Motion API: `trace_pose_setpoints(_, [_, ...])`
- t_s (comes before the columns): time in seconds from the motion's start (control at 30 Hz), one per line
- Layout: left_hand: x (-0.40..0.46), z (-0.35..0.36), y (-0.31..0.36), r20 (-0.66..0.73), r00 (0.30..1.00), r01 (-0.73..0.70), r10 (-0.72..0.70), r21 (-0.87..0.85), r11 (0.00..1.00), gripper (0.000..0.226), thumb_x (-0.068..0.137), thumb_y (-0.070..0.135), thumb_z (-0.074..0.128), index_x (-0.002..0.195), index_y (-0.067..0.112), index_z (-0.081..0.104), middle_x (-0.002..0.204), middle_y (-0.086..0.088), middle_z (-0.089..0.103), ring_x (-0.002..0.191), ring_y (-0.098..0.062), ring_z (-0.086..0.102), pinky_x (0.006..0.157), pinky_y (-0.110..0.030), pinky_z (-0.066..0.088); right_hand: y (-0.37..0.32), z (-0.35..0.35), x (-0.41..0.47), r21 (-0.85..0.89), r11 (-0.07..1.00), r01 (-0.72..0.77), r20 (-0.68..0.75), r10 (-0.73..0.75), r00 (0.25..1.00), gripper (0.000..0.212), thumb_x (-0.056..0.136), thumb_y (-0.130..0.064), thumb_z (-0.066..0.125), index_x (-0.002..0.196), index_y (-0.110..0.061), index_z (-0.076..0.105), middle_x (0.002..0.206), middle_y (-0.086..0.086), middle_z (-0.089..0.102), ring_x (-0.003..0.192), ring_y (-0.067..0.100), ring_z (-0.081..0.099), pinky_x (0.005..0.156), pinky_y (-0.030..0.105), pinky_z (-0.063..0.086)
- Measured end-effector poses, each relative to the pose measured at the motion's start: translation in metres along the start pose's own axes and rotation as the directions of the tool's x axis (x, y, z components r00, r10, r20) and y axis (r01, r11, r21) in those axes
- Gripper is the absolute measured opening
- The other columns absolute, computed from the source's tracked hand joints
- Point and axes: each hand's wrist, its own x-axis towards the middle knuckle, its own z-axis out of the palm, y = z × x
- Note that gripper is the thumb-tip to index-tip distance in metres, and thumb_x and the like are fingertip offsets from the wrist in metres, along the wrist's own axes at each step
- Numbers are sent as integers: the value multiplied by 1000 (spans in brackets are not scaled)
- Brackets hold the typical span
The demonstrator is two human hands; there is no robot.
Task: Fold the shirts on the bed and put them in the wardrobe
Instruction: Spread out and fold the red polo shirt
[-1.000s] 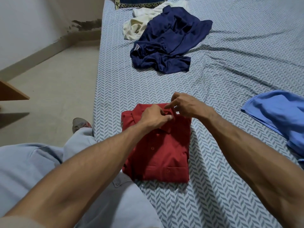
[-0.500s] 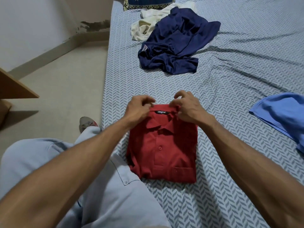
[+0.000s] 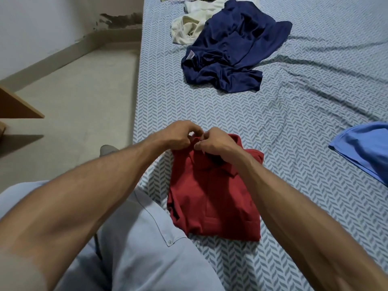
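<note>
While both hands are pinching its collar, the folded red shirt (image 3: 214,198) is lying on the bed (image 3: 294,143).
Left hand (image 3: 178,134) and right hand (image 3: 216,141) are gripping cloth; navy shirt (image 3: 233,51), cream shirt (image 3: 189,28) and light blue shirt (image 3: 365,148) are lying unfolded beyond.

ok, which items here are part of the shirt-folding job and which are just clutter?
Job:
red shirt, folded, collar pinched by left hand and right hand
navy shirt, unfolded
cream shirt, unfolded
light blue shirt
bed

Lying about:
wooden furniture corner
</note>
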Motion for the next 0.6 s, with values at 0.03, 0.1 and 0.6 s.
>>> trace_pose_setpoints(0.03, [2,-3,2,42,998,-50,48,64,997,32,88,4,62,113,22,73,105,8,65,95,-12,57,76,-25,39,2,-2,-2,27,1000,16,-3,-16,1000,19,79,-31,75,80,-12,71,73,1,71,74,18,68,66,32,53])
trace_pose_setpoints(0.1, [5,-9,2,82,990,-128,117,156,979,23,85,6,67,103,17,76,101,-3,67,93,-21,61,76,-35,46,6,-4,-8,40,998,51,-5,-51,999,22,80,-34,77,80,-13,70,69,-3,68,68,14,64,68,35,52])
trace_pose_setpoints(0.6, [-54,34,1,-358,780,364,-512,-406,838,37,84,38,74,114,20,61,103,-6,68,92,-24,67,85,-35,54,63,-36,-56,23,1000,5,-433,5,902,40,87,-36,59,126,-29,62,135,2,58,130,23,51,110,52,37])
